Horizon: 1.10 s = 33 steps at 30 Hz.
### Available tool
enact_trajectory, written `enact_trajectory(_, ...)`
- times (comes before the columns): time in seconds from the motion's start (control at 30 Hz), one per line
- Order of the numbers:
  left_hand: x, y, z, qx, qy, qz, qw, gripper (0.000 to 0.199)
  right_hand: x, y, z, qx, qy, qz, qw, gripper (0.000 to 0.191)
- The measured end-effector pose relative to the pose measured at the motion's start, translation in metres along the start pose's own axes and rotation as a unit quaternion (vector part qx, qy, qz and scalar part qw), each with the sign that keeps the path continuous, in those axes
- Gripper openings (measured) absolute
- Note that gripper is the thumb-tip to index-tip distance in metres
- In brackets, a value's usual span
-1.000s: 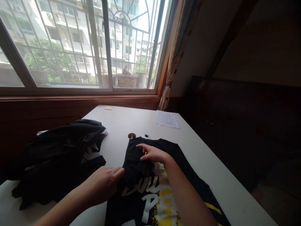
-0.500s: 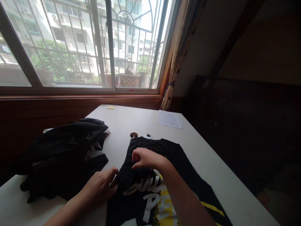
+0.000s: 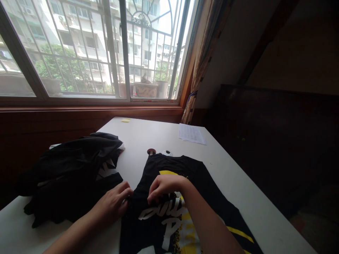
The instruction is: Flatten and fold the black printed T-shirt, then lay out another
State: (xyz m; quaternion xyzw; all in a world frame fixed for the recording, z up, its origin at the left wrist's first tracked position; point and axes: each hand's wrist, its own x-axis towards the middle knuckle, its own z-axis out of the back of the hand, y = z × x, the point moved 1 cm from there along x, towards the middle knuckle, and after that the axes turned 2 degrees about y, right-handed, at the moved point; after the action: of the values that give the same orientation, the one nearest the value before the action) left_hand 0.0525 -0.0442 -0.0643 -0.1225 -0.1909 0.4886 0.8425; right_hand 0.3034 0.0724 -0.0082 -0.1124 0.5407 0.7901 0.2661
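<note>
A black T-shirt (image 3: 212,190) with white lettering and yellow patches lies spread over the near middle of the white table. At its left edge, my left hand (image 3: 115,199) is closed with the fingertips pinching the dark cloth. My right hand (image 3: 166,186) reaches across the printed front, its fingers bent down and closed on the fabric above the lettering. The exact grip of the right fingertips is partly hidden behind the hand. To the left of my left hand lies a crumpled heap of black clothes (image 3: 76,165) with some white print showing.
The white table (image 3: 150,132) runs up to a barred window (image 3: 87,53). A round cable hole (image 3: 151,151) and a white ring-shaped item (image 3: 167,152) sit just beyond the shirt. Printed paper (image 3: 192,134) and a yellow note (image 3: 125,120) lie farther back.
My right hand has come down slightly toward the lettering. The cloth near the left shoulder now lies flatter, and a yellow patch shows above my right hand. My left hand has stayed at the edge.
</note>
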Motion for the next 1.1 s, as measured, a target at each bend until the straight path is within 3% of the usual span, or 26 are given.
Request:
enact_trajectory(0.07, 0.000, 0.000, -0.003, 0.008, -0.001, -0.012, 1.000, 0.020, 0.001, -0.011, 0.008, 0.047, -0.060, 0.014, 0.997, 0.038)
enact_trajectory(0.13, 0.000, 0.002, -0.005, 0.015, -0.004, -0.020, 1.000, 0.020, 0.006, -0.025, 0.016, 0.090, -0.164, 0.024, 0.982, 0.038)
enact_trajectory(0.23, 0.000, 0.006, -0.009, 0.011, -0.006, -0.027, 1.000, 0.019, 0.021, -0.043, 0.030, 0.103, -0.341, 0.016, 0.934, 0.033)
enact_trajectory(0.3, -0.001, 0.009, -0.012, 0.005, -0.007, -0.028, 1.000, 0.021, 0.033, -0.049, 0.040, 0.088, -0.402, 0.004, 0.911, 0.033)
enact_trajectory(0.5, -0.002, 0.014, -0.017, 0.023, -0.028, -0.032, 0.999, 0.027, 0.066, -0.047, 0.062, 0.062, -0.383, -0.004, 0.922, 0.058)
enact_trajectory(0.77, 0.000, 0.007, 0.002, 0.083, 0.015, -0.082, 0.993, 0.024, 0.090, -0.041, 0.070, 0.041, -0.414, 0.011, 0.909, 0.040)
enact_trajectory(1.1, -0.002, -0.014, 0.014, 0.101, 0.065, -0.116, 0.986, 0.019, 0.120, -0.032, 0.055, 0.002, -0.457, 0.042, 0.888, 0.037)
